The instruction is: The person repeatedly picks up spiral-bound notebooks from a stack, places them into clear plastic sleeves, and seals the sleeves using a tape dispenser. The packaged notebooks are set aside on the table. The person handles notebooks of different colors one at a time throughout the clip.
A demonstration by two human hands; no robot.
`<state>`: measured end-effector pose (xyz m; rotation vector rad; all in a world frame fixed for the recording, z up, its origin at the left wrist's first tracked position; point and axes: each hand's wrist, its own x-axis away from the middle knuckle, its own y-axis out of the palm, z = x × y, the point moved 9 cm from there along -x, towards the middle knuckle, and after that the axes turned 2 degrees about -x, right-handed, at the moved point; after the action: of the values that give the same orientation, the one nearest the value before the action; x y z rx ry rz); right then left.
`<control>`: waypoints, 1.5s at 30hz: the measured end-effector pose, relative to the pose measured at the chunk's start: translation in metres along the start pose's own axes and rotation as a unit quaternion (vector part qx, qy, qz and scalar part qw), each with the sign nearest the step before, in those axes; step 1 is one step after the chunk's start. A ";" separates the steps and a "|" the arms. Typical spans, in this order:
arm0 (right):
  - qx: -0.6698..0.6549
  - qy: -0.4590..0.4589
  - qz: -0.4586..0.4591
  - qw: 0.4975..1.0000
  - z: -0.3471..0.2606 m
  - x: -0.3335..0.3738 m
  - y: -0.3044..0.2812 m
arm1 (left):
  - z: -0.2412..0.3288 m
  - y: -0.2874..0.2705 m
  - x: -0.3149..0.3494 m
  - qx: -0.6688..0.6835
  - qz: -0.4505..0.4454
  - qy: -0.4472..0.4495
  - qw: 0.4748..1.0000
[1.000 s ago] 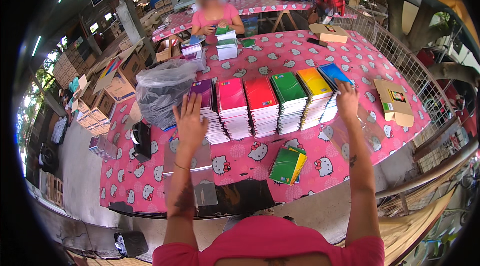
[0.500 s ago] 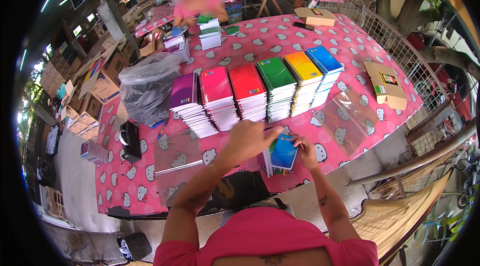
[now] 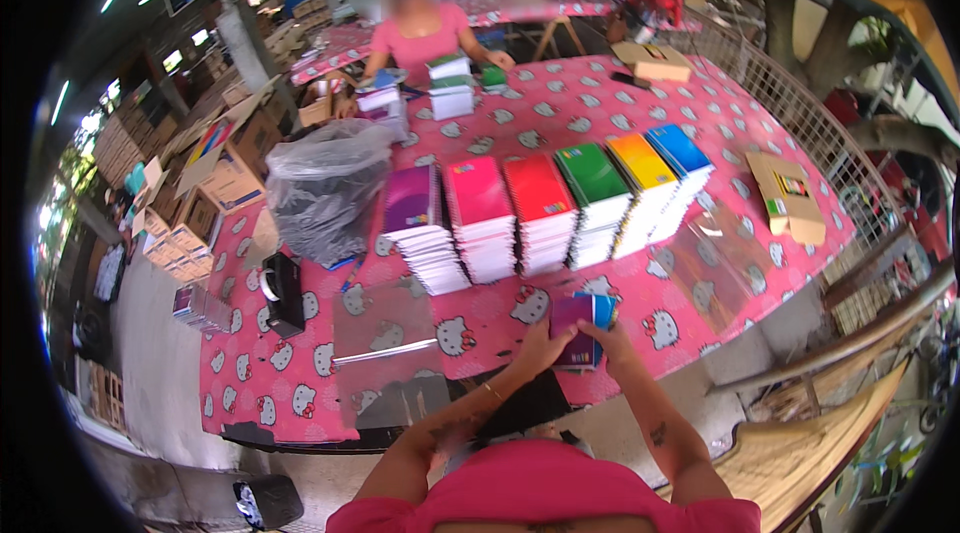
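Note:
Near the table's front edge I hold a small bundle of spiral notebooks, a purple cover on top and blue showing at its right side. My left hand grips the bundle's left side, and my right hand closes on its right side. Just beyond stands a row of tall notebook stacks: purple, pink, red, green, yellow and blue. How many notebooks are in my hands is hidden.
Clear plastic sheets lie to the left, more plastic to the right. A grey plastic bag, a black box-like object and an open carton are on the table. Across it, a person handles smaller stacks.
My left hand has come down from above to the bundle's left side. The bundle's top is now purple instead of blue. The person opposite has stretched an arm to the right.

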<state>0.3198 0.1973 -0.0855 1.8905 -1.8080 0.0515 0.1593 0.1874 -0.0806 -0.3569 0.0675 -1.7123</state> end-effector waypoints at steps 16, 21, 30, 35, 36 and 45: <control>-0.083 0.031 -0.283 0.955 0.072 0.095 0.318 | 0.029 -0.284 0.259 -0.220 0.156 0.355 0.895; 0.148 -0.239 -0.389 0.877 0.093 0.124 0.378 | -0.102 -0.318 0.242 0.285 0.166 0.114 0.937; 0.091 -0.222 -0.295 0.925 0.144 0.112 0.390 | -0.118 -0.317 0.234 0.109 0.168 0.107 0.974; 0.154 -0.165 -0.312 0.923 0.149 0.095 0.383 | -0.107 -0.322 0.232 0.024 0.154 0.096 0.983; 0.176 -0.171 -0.311 0.918 0.150 0.095 0.383 | -0.100 -0.323 0.235 0.020 0.154 0.097 0.983; 0.208 -0.140 -0.344 0.905 0.146 0.091 0.382 | 0.034 -0.298 0.249 -0.519 0.156 0.143 0.828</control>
<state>-0.0769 0.0661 -0.0492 2.8785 -1.2422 -0.0972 -0.1476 0.0037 0.0737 -0.8243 1.2496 -1.2445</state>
